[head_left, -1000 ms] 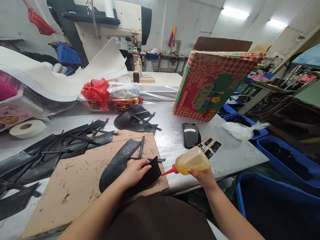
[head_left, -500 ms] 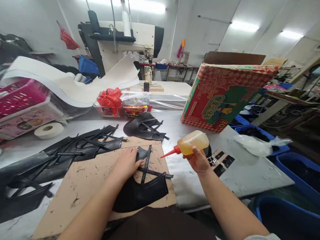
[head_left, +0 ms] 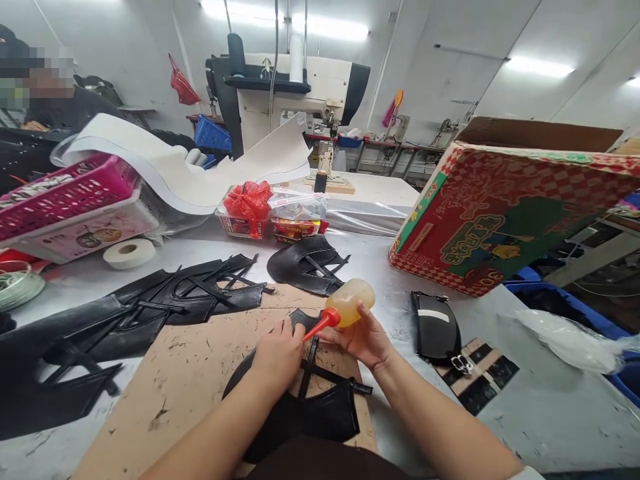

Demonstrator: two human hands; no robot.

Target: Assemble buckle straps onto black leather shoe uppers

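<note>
Workshop bg: sewing machine [head_left: 320,77] stands beyond the worktop [head_left: 555,413], w/ a red-green carton [head_left: 465,220] on the R side & a tape roll [head_left: 129,253] on the L. Brown board [head_left: 195,380] at front carries the black strappy piece [head_left: 323,420], lying nearest the person; more black pieces [head_left: 200,293] overlap along the board's L edge. L hand [head_left: 280,357] has fingers curled over the piece's far end; can't tell if pinching or just pressing. R hand [head_left: 367,337], just beside it, is wrapped on the glue-type squeeze bottle [head_left: 356,300], yellowish liquid inside, red nozzle [head_left: 324,323] angled down-left, tip by the L hand's fingers.
</note>
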